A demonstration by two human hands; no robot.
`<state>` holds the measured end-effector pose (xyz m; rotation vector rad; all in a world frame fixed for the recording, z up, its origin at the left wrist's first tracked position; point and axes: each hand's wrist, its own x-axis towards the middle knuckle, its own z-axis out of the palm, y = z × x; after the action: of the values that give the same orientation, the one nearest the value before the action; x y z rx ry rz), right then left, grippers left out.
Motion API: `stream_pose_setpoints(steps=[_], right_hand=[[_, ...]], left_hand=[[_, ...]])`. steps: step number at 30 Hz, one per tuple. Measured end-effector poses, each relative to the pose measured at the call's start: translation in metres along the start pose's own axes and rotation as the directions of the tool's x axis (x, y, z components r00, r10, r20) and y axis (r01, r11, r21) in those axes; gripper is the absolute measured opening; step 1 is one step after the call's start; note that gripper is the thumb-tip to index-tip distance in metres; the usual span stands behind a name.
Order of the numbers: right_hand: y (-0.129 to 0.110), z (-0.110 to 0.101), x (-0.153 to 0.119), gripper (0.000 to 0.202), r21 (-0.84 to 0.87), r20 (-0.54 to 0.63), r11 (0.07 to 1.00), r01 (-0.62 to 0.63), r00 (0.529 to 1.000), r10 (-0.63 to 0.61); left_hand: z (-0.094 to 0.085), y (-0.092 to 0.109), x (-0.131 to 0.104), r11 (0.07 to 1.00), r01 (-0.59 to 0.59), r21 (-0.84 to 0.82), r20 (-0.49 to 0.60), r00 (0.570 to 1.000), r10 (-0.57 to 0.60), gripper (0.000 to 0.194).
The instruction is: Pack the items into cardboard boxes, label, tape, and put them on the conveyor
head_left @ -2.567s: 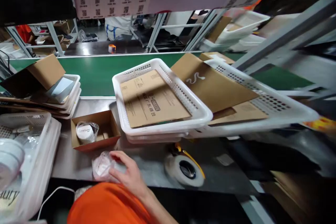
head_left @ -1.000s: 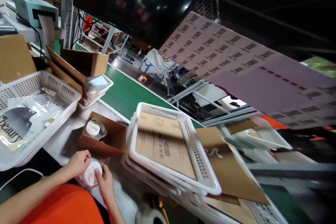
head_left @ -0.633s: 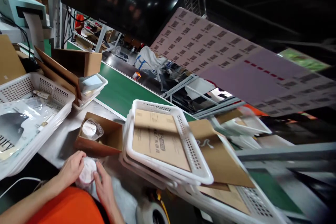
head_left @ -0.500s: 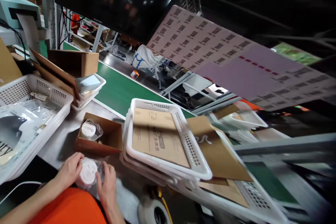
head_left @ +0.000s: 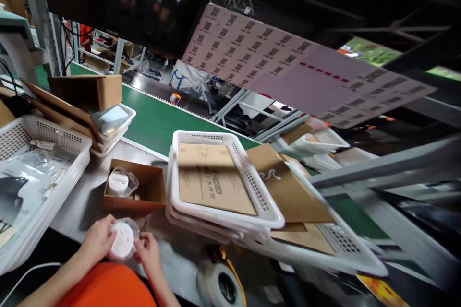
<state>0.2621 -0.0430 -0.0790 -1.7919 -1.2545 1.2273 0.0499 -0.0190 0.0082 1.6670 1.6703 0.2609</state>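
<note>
Wrapped jar [head_left: 122, 240] sits between your two hands at the near edge of the bench, just in front of the open cardboard box [head_left: 135, 191]. Half a second ago your right hand [head_left: 148, 253] lay flatter against its side; now only the fingertips pinch the loose plastic at that edge, while your left hand [head_left: 98, 240] cups the other side with fingers curled round it. Against the box the jar has hardly shifted, so it looks as though you are working on the wrapping and have not yet carried it anywhere. Its round white lid faces up toward you, tipped slightly your way; the jar is squat, so its axis runs up through the lid, with no long side to speak of. A second wrapped jar [head_left: 120, 183] lies inside the box, lid up as well. To the right of the box stands a stack of white baskets [head_left: 268, 211] holding flat cardboard, and a tape roll [head_left: 219, 285] lies just below them.
</note>
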Motion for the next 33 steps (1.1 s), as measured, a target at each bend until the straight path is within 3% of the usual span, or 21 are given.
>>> stream_pose_setpoints(steps=[8, 15, 19, 23, 29, 33], right_hand=[[-0.032, -0.024, -0.002, 0.030, -0.236, -0.008, 0.954, 0.183, 0.982, -0.190], [-0.052, -0.046, -0.009, 0.040, -0.470, 0.099, 0.801, 0.370, 0.924, -0.369], [-0.064, -0.046, -0.010, 0.040, -0.469, 0.116, 0.784, 0.406, 0.908, -0.402], [-0.076, -0.043, -0.008, 0.038, -0.477, 0.169, 0.765, 0.434, 0.899, -0.404], [-0.075, -0.038, -0.004, 0.037, -0.393, 0.163, 0.814, 0.428, 0.903, -0.397], [-0.076, -0.034, -0.014, 0.032, -0.263, 0.300, 0.803, 0.534, 0.837, -0.458]], left_hand=[[-0.016, 0.004, -0.007, 0.997, -0.020, 0.071, -0.087, 0.996, 0.026, 0.023], [-0.025, 0.004, -0.021, 0.996, 0.036, 0.079, -0.072, 0.997, -0.030, 0.023], [-0.027, 0.004, -0.027, 0.994, 0.067, 0.088, -0.078, 0.995, -0.060, 0.022], [-0.025, -0.003, -0.027, 0.996, 0.093, -0.012, -0.102, 0.990, -0.094, 0.022], [-0.022, -0.007, -0.028, 0.989, 0.121, -0.080, -0.077, 0.989, -0.127, 0.020], [-0.019, -0.002, -0.024, 0.991, 0.073, -0.109, -0.052, 0.996, -0.079, 0.018]])
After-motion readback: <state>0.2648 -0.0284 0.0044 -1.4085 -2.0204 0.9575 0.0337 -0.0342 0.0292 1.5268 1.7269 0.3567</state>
